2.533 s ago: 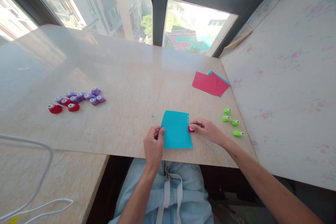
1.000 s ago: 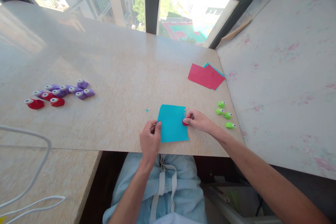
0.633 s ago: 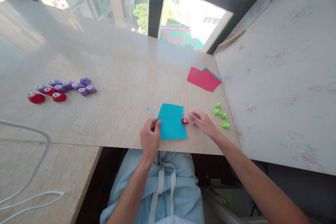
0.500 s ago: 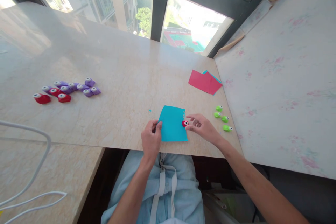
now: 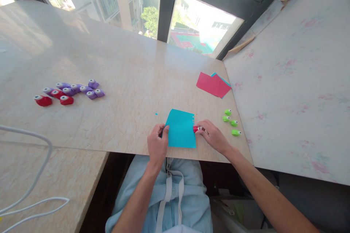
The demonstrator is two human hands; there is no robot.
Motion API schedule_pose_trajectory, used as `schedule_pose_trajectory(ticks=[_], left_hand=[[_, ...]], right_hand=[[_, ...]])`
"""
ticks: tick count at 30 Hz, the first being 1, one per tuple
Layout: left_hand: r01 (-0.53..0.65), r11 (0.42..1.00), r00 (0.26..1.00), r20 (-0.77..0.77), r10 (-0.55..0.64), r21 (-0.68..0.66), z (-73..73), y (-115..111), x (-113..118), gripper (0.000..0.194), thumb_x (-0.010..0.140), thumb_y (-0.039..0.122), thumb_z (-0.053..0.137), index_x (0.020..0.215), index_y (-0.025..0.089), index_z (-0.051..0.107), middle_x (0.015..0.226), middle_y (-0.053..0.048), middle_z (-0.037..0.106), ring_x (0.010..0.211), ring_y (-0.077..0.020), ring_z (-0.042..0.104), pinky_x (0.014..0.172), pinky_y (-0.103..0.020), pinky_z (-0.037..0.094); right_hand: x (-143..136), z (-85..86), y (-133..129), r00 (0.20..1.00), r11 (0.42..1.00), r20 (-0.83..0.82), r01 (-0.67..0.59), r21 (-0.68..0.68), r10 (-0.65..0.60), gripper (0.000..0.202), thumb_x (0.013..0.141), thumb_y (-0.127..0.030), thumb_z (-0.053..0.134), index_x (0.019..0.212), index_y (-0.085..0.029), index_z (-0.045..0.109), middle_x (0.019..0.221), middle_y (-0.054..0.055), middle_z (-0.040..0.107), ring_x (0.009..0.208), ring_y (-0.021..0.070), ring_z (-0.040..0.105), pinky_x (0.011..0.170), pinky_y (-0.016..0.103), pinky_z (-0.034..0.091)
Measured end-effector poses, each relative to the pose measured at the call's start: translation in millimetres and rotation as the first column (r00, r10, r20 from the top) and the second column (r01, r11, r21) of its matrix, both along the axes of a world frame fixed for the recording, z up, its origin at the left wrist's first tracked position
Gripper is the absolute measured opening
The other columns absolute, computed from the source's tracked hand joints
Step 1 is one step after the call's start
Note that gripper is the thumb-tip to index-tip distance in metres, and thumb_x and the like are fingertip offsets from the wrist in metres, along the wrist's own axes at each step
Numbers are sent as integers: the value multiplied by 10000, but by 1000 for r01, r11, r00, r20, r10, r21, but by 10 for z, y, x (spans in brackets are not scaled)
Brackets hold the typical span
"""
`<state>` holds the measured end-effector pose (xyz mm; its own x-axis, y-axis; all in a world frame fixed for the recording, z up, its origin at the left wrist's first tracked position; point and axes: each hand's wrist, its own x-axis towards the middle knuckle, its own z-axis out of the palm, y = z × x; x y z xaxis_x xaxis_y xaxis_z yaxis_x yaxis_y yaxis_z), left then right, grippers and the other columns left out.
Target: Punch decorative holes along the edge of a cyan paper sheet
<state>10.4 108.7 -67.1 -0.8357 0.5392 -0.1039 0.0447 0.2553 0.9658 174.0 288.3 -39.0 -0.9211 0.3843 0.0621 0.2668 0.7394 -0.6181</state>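
A sheet of blue paper (image 5: pixel 181 131) lies near the table's front edge, with several small punched holes along the upper part of its right side. My left hand (image 5: pixel 158 142) is closed on the sheet's left edge, thumb on top. At the right edge, my right hand (image 5: pixel 212 136) grips a small red craft punch (image 5: pixel 195 129) between thumb and fingers; the fingers hide part of it. The punch sits at the paper's edge, just below the row of holes. A tiny blue scrap (image 5: pixel 156 114) rests beyond the sheet's upper left corner.
Several purple punches (image 5: pixel 76 88) and red punches (image 5: pixel 43 100) stand at the left. Several green punches (image 5: pixel 234 123) stand at the right, below pink paper pieces (image 5: pixel 210 83) overlapping blue ones. A white cable (image 5: pixel 45 142) loops at the left. Windows and a floral wall (image 5: pixel 298 91) border the table.
My right hand's fingers have closed around the red punch, which has turned and shifted slightly right. The right side of the blue paper has moved slightly right. My left hand keeps its hold.
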Motion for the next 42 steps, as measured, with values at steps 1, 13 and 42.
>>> schedule_pose_trajectory(ticks=[1, 13, 42], left_hand=[[0, 1000, 1000, -5, 0, 1, -3, 0, 0, 287, 917, 445, 553, 918, 171, 639, 804, -26, 671, 734, -157, 615, 664, -258, 444], [-23, 999, 1000, 3, 23, -22, 16, 3, 9, 301, 903, 458, 568, 926, 169, 645, 836, -47, 681, 771, -178, 627, 695, -272, 466], [-24, 999, 999, -25, 23, -36, 15, 13, 19, 299, 904, 449, 562, 924, 163, 647, 833, -54, 685, 765, -180, 637, 693, -273, 472]], right_hand=[[8, -18, -3, 1000, 1000, -1, 3, -5, -3, 123, 980, -217, 528, 1091, -213, 582, 1058, 53, 594, 965, 209, 580, 834, 348, 479], [-30, -102, -30, 996, 992, 3, -87, 96, 87, 146, 985, -266, 527, 1116, -211, 561, 1096, 78, 642, 992, 238, 635, 829, 379, 538], [96, -76, 34, 991, 961, -99, 58, -272, -88, 256, 947, -376, 598, 1131, -200, 621, 1072, 76, 668, 879, 191, 645, 787, 329, 553]])
